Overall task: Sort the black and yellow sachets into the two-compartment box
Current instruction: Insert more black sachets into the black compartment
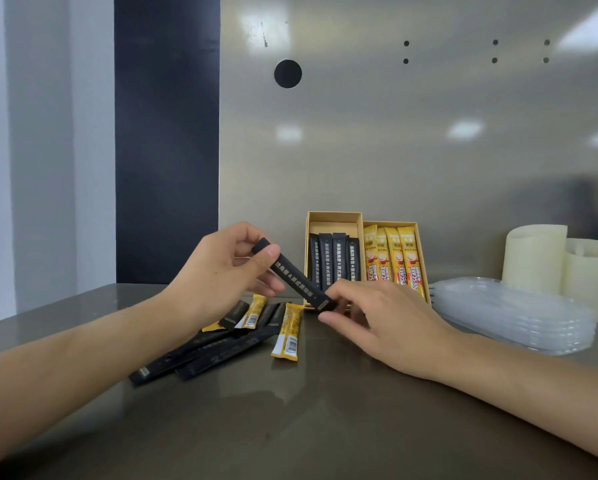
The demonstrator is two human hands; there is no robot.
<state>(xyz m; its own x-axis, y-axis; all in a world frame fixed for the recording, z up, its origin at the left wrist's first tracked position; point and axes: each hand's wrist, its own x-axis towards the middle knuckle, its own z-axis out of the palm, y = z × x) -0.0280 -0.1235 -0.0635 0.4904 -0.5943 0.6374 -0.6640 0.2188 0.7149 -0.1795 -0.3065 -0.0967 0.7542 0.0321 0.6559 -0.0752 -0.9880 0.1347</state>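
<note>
Left hand (221, 271): you are holding it raised at centre left of the frame, its grip pinching the upper end of a black sachet (292, 273) between thumb and fingers.
Right hand (387, 323): you are holding it lower, just right of centre, its grip pinching the same sachet's lower end between thumb and forefinger.
Black sachet: it is slanting from upper left down to lower right, lifted off the worktop (290, 427), with its lower end in front of the box's left compartment.
Two-compartment box (333, 216): it is sitting mid-frame against the steel back panel (411, 140). In its left compartment four boxed black sachets (335, 261) are lying side by side; in the right compartment four boxed yellow sachets (394, 261) are doing the same.
Loose pile: below your left hand, several loose black sachets (204, 355) are lying crossed on the worktop, with loose yellow sachets (288, 332) among them.
Right of the frame: a stack of clear plastic trays (512, 317) is sitting beside the box, with cream containers (536, 258) behind it.
</note>
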